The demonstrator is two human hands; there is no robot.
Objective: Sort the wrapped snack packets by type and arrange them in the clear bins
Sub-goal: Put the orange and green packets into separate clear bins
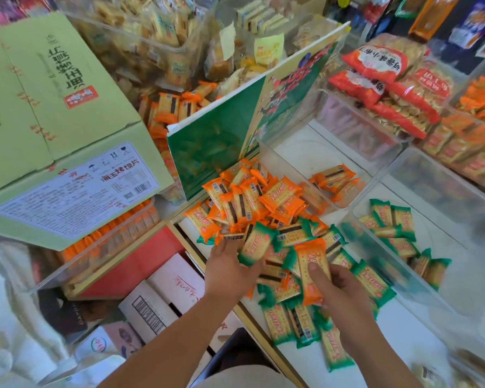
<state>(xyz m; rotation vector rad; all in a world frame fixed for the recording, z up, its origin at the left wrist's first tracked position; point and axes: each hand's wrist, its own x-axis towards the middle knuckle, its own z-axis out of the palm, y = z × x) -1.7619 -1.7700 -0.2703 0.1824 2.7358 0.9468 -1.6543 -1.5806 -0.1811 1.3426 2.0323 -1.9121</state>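
Note:
A heap of orange-wrapped cracker packets [249, 197] and green-wrapped ones [297, 320] lies on the white shelf top [398, 348]. My left hand [227, 267] holds a green packet [256, 243] at the heap's near edge. My right hand [339, 292] grips an orange packet [311, 273], thumb on top. A clear bin [420, 278] on the right holds several green packets [395, 228]. Another clear bin [280, 161] behind the heap holds a few orange packets [338, 182].
A green printed carton [230, 130] lies tipped open behind the heap. A large pale green box [53, 121] sits at the left on a bin of orange packets. Bins of other snacks fill the back and right. Cartons stand on the floor below the shelf.

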